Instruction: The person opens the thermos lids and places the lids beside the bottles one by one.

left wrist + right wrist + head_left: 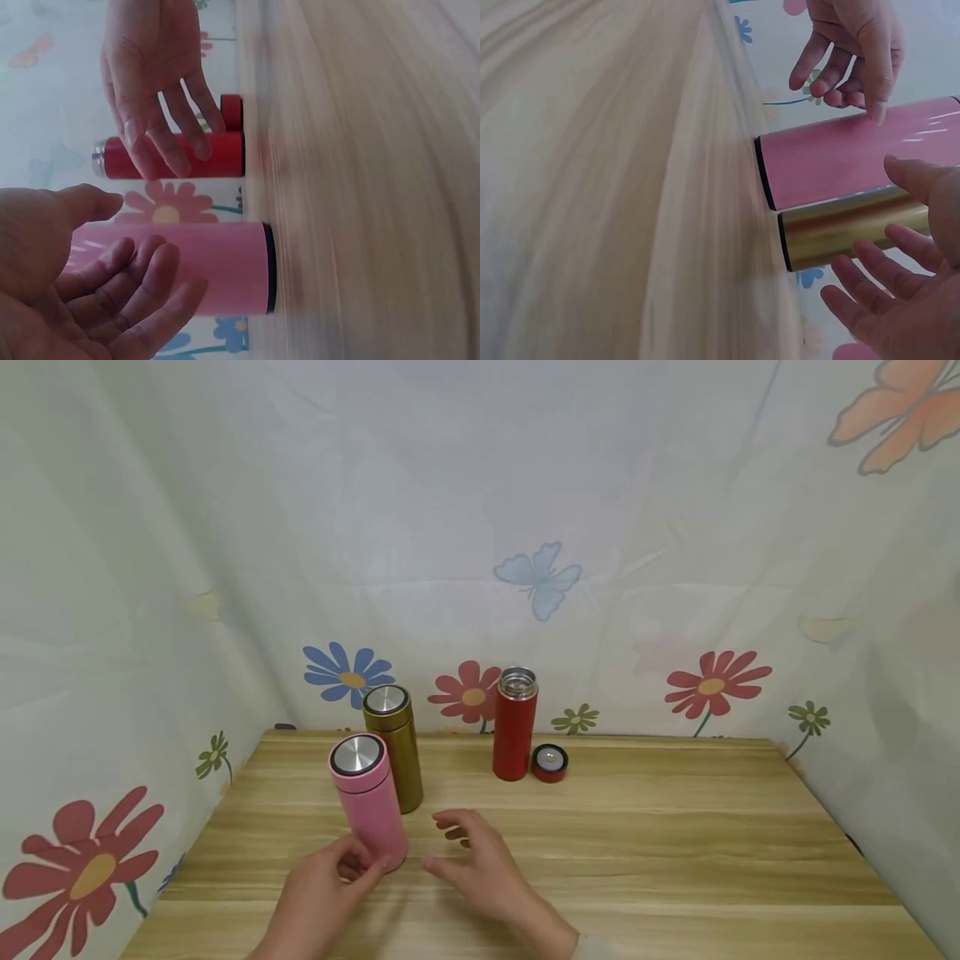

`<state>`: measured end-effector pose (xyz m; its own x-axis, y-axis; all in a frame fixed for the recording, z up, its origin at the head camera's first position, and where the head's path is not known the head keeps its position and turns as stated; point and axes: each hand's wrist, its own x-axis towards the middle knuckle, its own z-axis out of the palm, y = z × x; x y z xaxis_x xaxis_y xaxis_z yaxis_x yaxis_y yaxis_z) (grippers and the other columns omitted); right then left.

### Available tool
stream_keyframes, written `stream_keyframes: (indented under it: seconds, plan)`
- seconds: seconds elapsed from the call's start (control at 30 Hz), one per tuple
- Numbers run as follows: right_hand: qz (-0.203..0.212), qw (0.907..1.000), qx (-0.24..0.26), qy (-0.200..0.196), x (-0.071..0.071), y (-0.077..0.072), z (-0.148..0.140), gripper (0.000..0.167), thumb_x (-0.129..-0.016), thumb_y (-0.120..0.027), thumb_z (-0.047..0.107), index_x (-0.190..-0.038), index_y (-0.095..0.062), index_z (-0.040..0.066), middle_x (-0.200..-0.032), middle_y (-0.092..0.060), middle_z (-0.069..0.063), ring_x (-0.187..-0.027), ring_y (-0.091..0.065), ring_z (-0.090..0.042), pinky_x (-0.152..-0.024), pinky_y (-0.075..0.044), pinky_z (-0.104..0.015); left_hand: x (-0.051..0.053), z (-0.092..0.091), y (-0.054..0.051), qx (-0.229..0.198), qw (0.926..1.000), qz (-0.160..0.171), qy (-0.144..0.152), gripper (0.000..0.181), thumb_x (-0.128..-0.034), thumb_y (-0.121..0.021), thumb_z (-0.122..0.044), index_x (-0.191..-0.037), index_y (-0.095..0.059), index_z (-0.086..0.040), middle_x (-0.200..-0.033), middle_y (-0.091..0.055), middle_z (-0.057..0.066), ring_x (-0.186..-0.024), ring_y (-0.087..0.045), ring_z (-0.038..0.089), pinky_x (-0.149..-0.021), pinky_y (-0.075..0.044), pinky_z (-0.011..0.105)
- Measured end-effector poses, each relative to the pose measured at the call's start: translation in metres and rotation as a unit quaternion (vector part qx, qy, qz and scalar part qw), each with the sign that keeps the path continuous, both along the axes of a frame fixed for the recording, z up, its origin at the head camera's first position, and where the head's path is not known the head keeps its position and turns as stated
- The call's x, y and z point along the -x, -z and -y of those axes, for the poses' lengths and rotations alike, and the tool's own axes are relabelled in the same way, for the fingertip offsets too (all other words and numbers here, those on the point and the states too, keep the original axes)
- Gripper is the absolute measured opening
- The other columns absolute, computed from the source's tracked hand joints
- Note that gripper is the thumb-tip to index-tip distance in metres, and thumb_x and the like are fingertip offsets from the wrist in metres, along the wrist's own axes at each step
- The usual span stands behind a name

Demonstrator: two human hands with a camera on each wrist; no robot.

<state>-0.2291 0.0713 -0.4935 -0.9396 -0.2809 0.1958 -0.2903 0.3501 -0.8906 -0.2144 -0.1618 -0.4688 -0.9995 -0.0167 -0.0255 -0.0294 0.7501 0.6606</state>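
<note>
A pink thermos bottle (372,810) with a steel-topped lid stands upright at the left of the table. Beside its lower part is my left hand (321,889), fingers loosely bent and not wrapped around it; whether the thumb touches it I cannot tell. My right hand (483,868) hovers just right of the pink bottle, apart from it, with thumb and fingers spread and nothing held. Close behind the pink one stands a gold thermos bottle (406,760), lid on, partly hidden. In the right wrist view, the gold bottle (847,229) appears beside the pink bottle (832,161).
Farther back stands a red thermos bottle (514,735) without its lid, its steel mouth showing. Its red lid (551,763) lies upside down right beside it. The wood-grain table (675,843) meets a flower-printed curtain (615,635) at the back and sides.
</note>
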Motion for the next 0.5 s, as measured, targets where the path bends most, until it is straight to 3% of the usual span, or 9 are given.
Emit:
stream_keyframes:
  seconds: [0.27,0.5]
  plan:
    - [0.005,0.9998,0.010,-0.018,0.011,0.011,0.019,0.056,-0.094,-0.078,0.033,-0.142,-0.057,0.016,-0.140,-0.063,-0.005,-0.127,-0.061,-0.032,-0.108,-0.049,-0.048,0.006,0.017,0.001,0.010,0.9994,-0.025,-0.021,0.052,-0.0863,-0.074,-0.064,-0.098,-0.062,-0.014,-0.090,-0.068,-0.002,-0.084,-0.062,0.011,-0.072,-0.050,0.026]
    - [-0.006,0.9996,0.009,-0.026,0.016,0.013,0.035,0.063,-0.093,-0.079,0.028,-0.147,-0.052,0.009,-0.143,-0.061,-0.012,-0.127,-0.061,-0.031,-0.107,-0.050,-0.046,0.011,0.021,0.001,-0.014,0.9992,-0.021,-0.031,0.076,-0.0819,-0.073,-0.072,-0.120,-0.055,-0.009,-0.109,-0.066,0.009,-0.099,-0.065,0.021,-0.078,-0.059,0.032]
